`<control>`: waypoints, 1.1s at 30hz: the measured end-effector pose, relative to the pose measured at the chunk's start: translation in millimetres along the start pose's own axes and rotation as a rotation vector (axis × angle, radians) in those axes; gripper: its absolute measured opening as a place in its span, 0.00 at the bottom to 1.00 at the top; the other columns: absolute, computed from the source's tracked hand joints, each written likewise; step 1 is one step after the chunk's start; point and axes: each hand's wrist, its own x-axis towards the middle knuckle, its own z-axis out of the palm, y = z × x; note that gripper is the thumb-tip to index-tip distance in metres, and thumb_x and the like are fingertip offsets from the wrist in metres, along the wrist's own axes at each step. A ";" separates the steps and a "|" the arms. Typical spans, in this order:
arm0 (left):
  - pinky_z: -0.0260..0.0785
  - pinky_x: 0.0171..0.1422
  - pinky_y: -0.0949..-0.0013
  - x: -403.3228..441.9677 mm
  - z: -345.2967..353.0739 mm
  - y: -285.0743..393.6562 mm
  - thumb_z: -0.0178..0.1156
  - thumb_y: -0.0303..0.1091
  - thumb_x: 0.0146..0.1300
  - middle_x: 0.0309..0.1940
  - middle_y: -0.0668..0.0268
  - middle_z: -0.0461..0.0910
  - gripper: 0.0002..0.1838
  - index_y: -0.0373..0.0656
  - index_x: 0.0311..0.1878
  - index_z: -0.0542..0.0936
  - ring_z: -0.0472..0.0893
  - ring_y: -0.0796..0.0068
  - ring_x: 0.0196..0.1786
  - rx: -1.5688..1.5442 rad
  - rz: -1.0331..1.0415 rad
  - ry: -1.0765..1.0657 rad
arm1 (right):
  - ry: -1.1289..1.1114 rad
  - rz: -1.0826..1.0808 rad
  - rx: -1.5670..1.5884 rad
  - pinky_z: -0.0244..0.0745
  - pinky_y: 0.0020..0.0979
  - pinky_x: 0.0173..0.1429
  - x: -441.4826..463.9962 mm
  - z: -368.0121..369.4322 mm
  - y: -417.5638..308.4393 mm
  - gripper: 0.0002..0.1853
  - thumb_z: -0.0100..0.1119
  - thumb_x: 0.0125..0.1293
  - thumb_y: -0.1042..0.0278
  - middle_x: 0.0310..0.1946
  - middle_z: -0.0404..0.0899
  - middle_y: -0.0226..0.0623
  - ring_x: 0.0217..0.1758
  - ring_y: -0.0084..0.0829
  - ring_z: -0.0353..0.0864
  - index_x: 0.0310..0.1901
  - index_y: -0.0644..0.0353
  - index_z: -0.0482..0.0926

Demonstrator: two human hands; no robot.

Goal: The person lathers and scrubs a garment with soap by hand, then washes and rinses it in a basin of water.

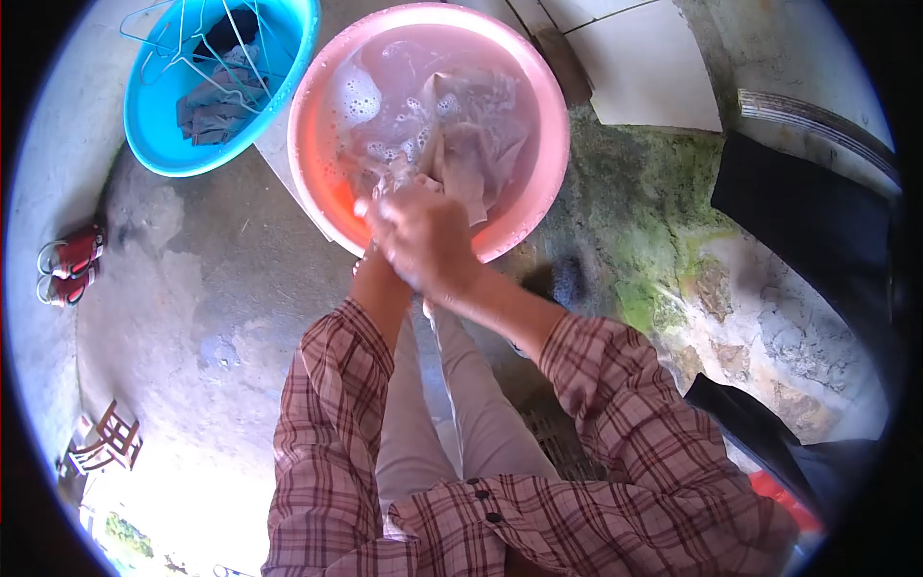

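A pink basin (555, 106) holds cloudy, sudsy water with a wet light-coloured garment (466, 159) in it, partly under the surface. Over the basin's near rim my two hands are pressed together. My right hand (423, 236) lies on top, its fingers curled closed around a bunched part of the garment, slightly smeared by motion. Underneath it, my left hand (378, 252) is largely covered; it looks closed against the same bunched cloth. The rest of the garment trails from the hands into the water. White foam (359, 96) floats at the basin's left side.
A blue tub (137, 125) at the upper left holds dark clothes (216, 101) and wire hangers (178, 53). Red shoes (72, 264) stand by the left wall. A wooden chair (117, 435) is at the lower left. Mossy concrete (644, 240) lies to the right.
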 end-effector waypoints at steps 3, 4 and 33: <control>0.75 0.41 0.61 11.7 -26.1 -5.9 0.50 0.39 0.67 0.38 0.63 0.77 0.13 0.44 0.49 0.73 0.78 0.66 0.40 -0.256 -0.100 -0.229 | 0.077 0.018 -0.030 0.68 0.39 0.27 7.9 14.0 19.3 0.15 0.59 0.61 0.60 0.15 0.73 0.41 0.19 0.41 0.74 0.20 0.58 0.78; 0.75 0.41 0.61 12.0 -32.8 -10.4 0.50 0.39 0.67 0.38 0.63 0.77 0.13 0.43 0.49 0.73 0.78 0.65 0.40 -0.344 -0.104 -0.195 | 0.044 0.051 -0.161 0.68 0.40 0.27 21.8 8.4 34.2 0.16 0.58 0.61 0.59 0.15 0.73 0.42 0.18 0.41 0.74 0.19 0.58 0.77; 0.72 0.40 0.68 -10.8 11.4 0.6 0.50 0.42 0.68 0.35 0.67 0.75 0.11 0.45 0.41 0.74 0.77 0.71 0.39 0.015 -0.116 -0.036 | 0.072 -0.052 -0.050 0.65 0.40 0.25 10.6 14.7 7.1 0.21 0.56 0.64 0.60 0.11 0.65 0.41 0.15 0.43 0.69 0.16 0.61 0.69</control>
